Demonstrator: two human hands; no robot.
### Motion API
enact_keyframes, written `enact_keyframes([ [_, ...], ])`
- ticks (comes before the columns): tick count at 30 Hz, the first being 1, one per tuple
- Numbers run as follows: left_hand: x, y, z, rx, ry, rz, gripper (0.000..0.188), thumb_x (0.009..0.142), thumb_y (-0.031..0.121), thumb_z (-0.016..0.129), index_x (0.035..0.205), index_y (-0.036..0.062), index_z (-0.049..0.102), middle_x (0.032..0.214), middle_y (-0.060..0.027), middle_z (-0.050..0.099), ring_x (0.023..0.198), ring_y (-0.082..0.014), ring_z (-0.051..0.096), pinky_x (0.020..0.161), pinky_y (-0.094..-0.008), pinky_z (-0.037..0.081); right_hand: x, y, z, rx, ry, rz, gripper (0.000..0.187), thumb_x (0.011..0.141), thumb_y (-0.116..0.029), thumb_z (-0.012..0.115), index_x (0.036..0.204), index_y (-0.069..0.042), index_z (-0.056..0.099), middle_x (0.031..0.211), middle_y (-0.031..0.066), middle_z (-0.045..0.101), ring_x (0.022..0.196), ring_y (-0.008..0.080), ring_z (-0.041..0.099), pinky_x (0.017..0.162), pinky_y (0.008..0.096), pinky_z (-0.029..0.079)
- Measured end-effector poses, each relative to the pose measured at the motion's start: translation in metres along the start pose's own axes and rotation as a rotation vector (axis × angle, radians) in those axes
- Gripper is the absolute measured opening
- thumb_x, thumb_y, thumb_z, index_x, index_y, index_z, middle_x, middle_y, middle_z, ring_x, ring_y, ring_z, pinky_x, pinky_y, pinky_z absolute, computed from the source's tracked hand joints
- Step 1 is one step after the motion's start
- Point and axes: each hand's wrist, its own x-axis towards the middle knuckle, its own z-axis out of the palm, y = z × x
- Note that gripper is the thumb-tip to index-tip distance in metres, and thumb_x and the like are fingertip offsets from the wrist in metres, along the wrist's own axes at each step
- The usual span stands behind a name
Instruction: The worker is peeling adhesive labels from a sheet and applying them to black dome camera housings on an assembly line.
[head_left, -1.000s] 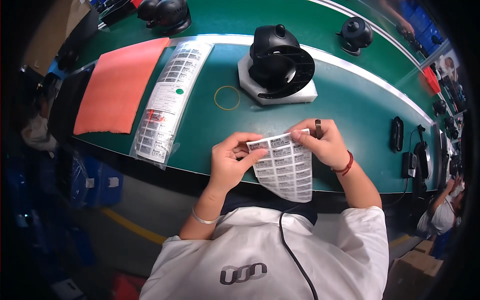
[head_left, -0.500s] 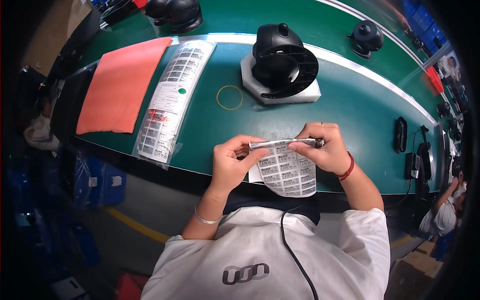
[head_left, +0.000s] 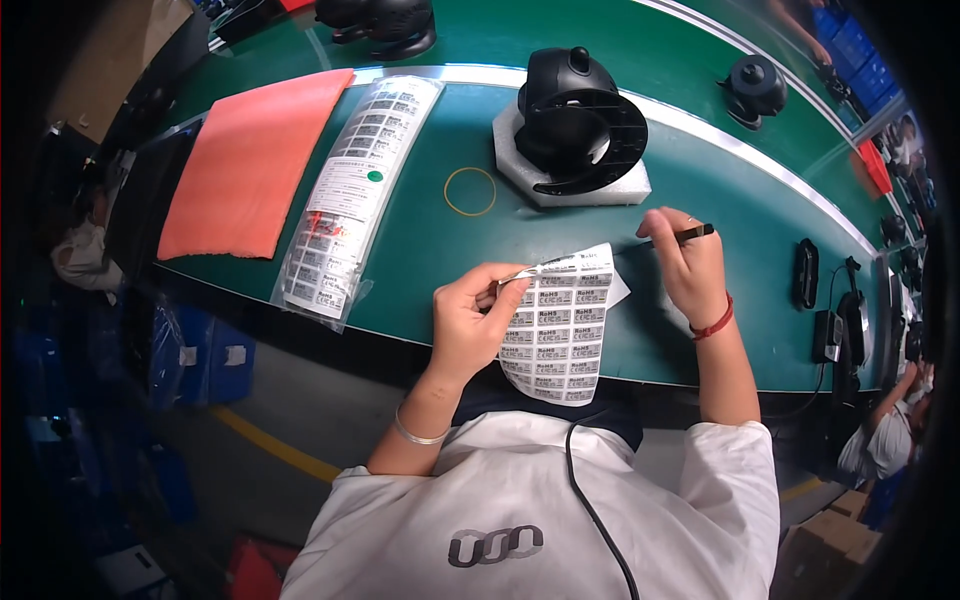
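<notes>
My left hand [head_left: 468,315] is closed on the left edge of a curling sheet of printed grey-and-white labels [head_left: 556,335], which hangs over the table's front edge. Its top is bent back. Right of the sheet, apart from it, my right hand [head_left: 690,262] grips slim dark tweezers [head_left: 697,233], their thin end pointing left toward the sheet's top corner. Whether a label sits at their tips is too small to tell. Beyond my hands a black rounded housing [head_left: 575,120] rests on a white foam block [head_left: 620,192].
Left on the green table [head_left: 440,270] lie an orange foam sheet [head_left: 255,165] and a plastic sleeve of label sheets [head_left: 355,190]. A rubber band [head_left: 470,192] lies near the foam block. More black housings [head_left: 755,88] stand at the back. A black adapter [head_left: 828,335] with cable is at right.
My right hand has moved up and right, away from the sheet, with the tweezers. The sheet, still in my left hand, now has its right side free and its top bent back.
</notes>
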Motion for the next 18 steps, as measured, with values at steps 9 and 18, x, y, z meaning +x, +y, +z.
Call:
enact_keyframes([
  [9, 0.003, -0.003, -0.002, -0.079, 0.027, -0.019, 0.015, 0.088, 0.003, 0.068, 0.1, -0.0052, 0.067, 0.085, -0.006, 0.069, 0.074, -0.0056, 0.062, 0.065, -0.019, 0.053, -0.001, -0.01, -0.028, 0.145, -0.301, 0.084, 0.027, 0.071, -0.001, 0.08, 0.097, 0.003, 0.07, 0.084, 0.0133, 0.067, 0.072, 0.0179, 0.067, 0.067, 0.0256, 0.054],
  [18, 0.005, -0.002, -0.003, -0.084, 0.038, -0.02, 0.026, 0.086, 0.002, 0.069, 0.11, -0.0053, 0.062, 0.091, -0.0109, 0.069, 0.081, -0.0094, 0.065, 0.069, -0.0211, 0.055, -0.005, -0.027, -0.032, 0.068, -0.304, -0.036, 0.031, 0.068, 0.011, 0.059, 0.096, 0.002, 0.068, 0.084, 0.012, 0.063, 0.066, 0.0195, 0.059, 0.063, 0.0276, 0.05],
])
